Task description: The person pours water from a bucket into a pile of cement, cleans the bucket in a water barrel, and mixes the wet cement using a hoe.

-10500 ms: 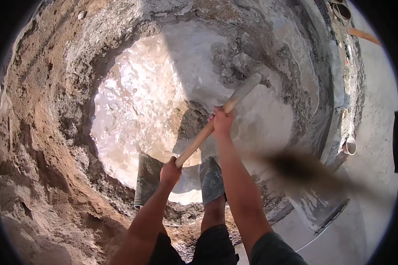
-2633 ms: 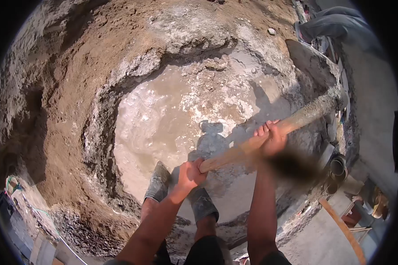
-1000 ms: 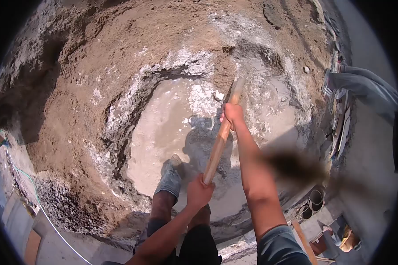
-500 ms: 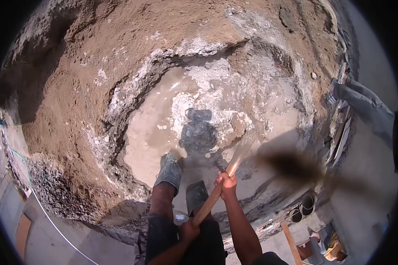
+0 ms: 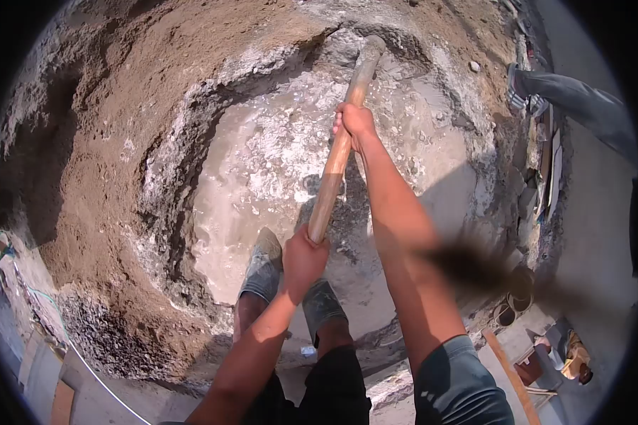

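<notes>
A thick wooden tool handle (image 5: 333,170) slants away from me across a pit of wet, grey-white mix (image 5: 283,134). My right hand (image 5: 356,124) is closed around its upper-middle part, arm stretched far forward. Nearer my body, my left hand (image 5: 305,258) grips the butt end. The handle's far end is caked with grey mud and reaches the far rim of the pit; the tool's head is hidden there, so its kind does not show. My mud-covered boots (image 5: 264,265) stand in the wet mix just below the handle.
A bank of brown sand (image 5: 113,163) rings the pit at left and back. At right another person's leg (image 5: 581,106) stands by the edge. Buckets (image 5: 515,294), a wooden board (image 5: 510,375) and another person (image 5: 574,358) are at lower right. A pale hose (image 5: 106,386) runs lower left.
Both hands have moved forward with the handle, whose far end now reaches the far rim of the pit. My arms are more extended. The view has shifted slightly.
</notes>
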{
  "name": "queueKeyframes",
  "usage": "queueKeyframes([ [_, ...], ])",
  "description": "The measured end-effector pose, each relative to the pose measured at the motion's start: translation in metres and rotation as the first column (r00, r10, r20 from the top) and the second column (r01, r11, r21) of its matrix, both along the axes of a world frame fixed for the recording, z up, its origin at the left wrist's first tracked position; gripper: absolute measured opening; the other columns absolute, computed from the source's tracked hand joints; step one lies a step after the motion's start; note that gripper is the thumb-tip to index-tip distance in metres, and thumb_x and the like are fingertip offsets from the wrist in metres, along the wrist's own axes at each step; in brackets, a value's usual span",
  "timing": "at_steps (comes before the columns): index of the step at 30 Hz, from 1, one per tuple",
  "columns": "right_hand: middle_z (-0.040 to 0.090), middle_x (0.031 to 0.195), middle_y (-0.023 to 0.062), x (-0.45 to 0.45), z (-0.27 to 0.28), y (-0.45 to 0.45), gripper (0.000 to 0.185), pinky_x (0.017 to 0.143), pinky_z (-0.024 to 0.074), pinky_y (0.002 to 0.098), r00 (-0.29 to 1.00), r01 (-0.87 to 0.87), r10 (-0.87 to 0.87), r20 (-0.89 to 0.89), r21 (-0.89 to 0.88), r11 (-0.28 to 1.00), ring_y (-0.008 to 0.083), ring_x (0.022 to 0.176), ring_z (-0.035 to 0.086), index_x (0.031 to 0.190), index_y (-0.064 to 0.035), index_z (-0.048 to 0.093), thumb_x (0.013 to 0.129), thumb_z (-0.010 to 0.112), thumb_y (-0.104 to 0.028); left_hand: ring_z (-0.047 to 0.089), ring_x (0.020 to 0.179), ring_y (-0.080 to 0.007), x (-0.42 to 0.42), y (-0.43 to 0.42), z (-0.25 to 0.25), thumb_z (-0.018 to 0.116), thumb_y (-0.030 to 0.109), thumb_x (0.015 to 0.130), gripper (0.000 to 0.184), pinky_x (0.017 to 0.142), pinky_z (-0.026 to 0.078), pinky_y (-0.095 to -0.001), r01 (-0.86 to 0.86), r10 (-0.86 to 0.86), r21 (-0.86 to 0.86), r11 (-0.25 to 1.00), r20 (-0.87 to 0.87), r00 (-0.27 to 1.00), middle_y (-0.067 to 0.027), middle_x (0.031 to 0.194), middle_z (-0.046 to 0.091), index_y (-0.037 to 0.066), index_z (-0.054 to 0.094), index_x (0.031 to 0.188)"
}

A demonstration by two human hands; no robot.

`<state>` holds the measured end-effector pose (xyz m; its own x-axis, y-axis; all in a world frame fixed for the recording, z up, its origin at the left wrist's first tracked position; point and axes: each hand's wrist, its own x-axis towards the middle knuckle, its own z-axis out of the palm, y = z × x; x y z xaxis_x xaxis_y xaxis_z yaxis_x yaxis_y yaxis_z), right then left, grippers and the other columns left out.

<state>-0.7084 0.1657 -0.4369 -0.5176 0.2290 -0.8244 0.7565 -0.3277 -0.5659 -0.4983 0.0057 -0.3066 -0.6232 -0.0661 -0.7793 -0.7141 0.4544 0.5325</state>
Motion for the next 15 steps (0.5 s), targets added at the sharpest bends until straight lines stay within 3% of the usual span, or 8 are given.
queueKeyframes([
  [2, 0.051, 0.060, 0.0053, 0.034, -0.028, -0.021, 0.009, 0.042, 0.0457, 0.0333, 0.990, -0.103, 0.097, 0.103, 0.058, 0.993, 0.0165, 0.046, 0.050, 0.077, 0.0018, 0.055, 0.084, 0.057, -0.004, 0.068, 0.072, -0.0370, 0.036, 0.002, 0.000, 0.067, 0.017, 0.078, 0.022, 0.064, 0.050, -0.0414, 0.039, -0.037, -0.106, 0.994, 0.020, 0.999, -0.0223, 0.072, 0.063, 0.000, 0.061, 0.090],
  [4, 0.052, 0.059, 0.0057, 0.064, -0.028, -0.031, 0.011, 0.041, 0.0460, 0.0346, 0.995, -0.053, 0.048, 0.089, 0.060, 0.997, 0.0170, 0.045, 0.051, 0.076, 0.0024, 0.055, 0.084, 0.058, -0.004, 0.067, 0.075, -0.0386, 0.067, -0.006, 0.008, 0.067, 0.016, 0.078, 0.022, 0.066, 0.051, -0.0421, 0.050, -0.048, -0.126, 0.991, 0.023, 0.999, -0.0230, 0.076, 0.064, 0.000, 0.061, 0.091],
  [6, 0.051, 0.059, 0.0048, 0.093, -0.009, -0.024, 0.011, 0.042, 0.0465, 0.0338, 0.998, 0.016, -0.012, 0.066, -0.063, 0.998, 0.0161, 0.046, 0.050, 0.074, 0.0007, 0.056, 0.084, 0.057, -0.005, 0.066, 0.085, -0.0442, 0.088, -0.014, 0.017, 0.067, 0.016, 0.079, 0.023, 0.070, 0.052, -0.0462, 0.050, -0.049, -0.033, 0.998, 0.023, 0.999, -0.0256, 0.083, 0.067, 0.000, 0.061, 0.093],
  [8, 0.050, 0.059, 0.0035, 0.133, 0.006, -0.017, 0.009, 0.044, 0.0466, 0.0320, 0.985, 0.074, -0.054, 0.164, -0.119, 0.990, 0.0147, 0.046, 0.050, 0.077, -0.0010, 0.057, 0.085, 0.056, -0.006, 0.069, 0.079, -0.0384, 0.132, -0.004, 0.043, 0.068, 0.012, 0.078, 0.020, 0.068, 0.052, -0.0423, 0.010, -0.010, -0.019, 1.000, 0.014, 1.000, -0.0234, 0.078, 0.066, -0.002, 0.060, 0.091],
  [10, 0.051, 0.062, 0.0031, 0.186, 0.034, -0.010, 0.005, 0.045, 0.0458, 0.0306, 0.977, 0.206, -0.184, 0.104, -0.279, 0.938, 0.0132, 0.048, 0.050, 0.083, -0.0022, 0.057, 0.084, 0.057, -0.006, 0.071, 0.079, -0.0364, 0.167, 0.007, 0.059, 0.069, 0.010, 0.078, 0.020, 0.066, 0.053, -0.0411, 0.047, -0.044, -0.066, 0.997, 0.046, 0.998, -0.0226, 0.075, 0.066, -0.002, 0.059, 0.090],
  [12, 0.052, 0.067, 0.0039, 0.225, 0.057, -0.011, 0.006, 0.045, 0.0451, 0.0311, 0.987, 0.022, 0.006, 0.158, -0.171, 0.985, 0.0135, 0.050, 0.051, 0.087, -0.0028, 0.054, 0.084, 0.058, -0.006, 0.069, 0.081, -0.0402, 0.211, 0.006, 0.072, 0.070, 0.013, 0.077, 0.023, 0.066, 0.052, -0.0450, 0.109, -0.099, -0.090, 0.990, 0.110, 0.989, -0.0240, 0.076, 0.066, -0.002, 0.058, 0.091],
  [15, 0.051, 0.063, 0.0034, 0.254, 0.111, -0.005, 0.012, 0.042, 0.0443, 0.0293, 0.968, 0.181, -0.163, 0.191, -0.083, 0.980, 0.0126, 0.046, 0.050, 0.085, -0.0033, 0.050, 0.084, 0.061, -0.006, 0.065, 0.080, -0.0462, 0.248, 0.003, 0.083, 0.070, 0.016, 0.077, 0.026, 0.065, 0.052, -0.0520, 0.130, -0.127, -0.016, 0.991, 0.113, 0.986, -0.0264, 0.076, 0.064, -0.001, 0.058, 0.093],
])
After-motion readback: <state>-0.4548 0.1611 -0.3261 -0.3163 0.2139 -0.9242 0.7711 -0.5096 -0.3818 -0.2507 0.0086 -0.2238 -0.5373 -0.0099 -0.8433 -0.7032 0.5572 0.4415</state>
